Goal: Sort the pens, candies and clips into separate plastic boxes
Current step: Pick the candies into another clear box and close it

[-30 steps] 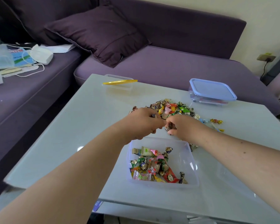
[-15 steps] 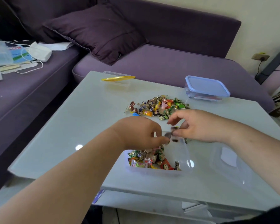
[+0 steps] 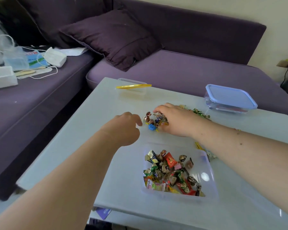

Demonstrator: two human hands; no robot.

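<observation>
In the head view, your 2 hands are out at the loose pile of candies (image 3: 156, 121) in the middle of the pale table (image 3: 90, 130). Your left hand (image 3: 123, 128) is loosely curled just left of the pile, fingertips near the closest wrappers, and nothing shows in it. Your right hand (image 3: 176, 120) lies over the pile with its fingers spread down into the wrappers; you may be pinching one, but I cannot tell from here.

The open clear box (image 3: 213, 183) sits nearest you, right of centre, and its left half holds a good heap of wrapped candies. More loose candies trail off to the right past your right forearm, so the candy sorting looks well underway but not finished.

At the far edge, 1 clear box with a yellow lid (image 3: 133, 86) stands on the left, and 1 box with a blue lid (image 3: 229, 97) stands on the right, closed. No pens or clips are plainly visible, so I cannot tell whether those are sorted yet.
</observation>
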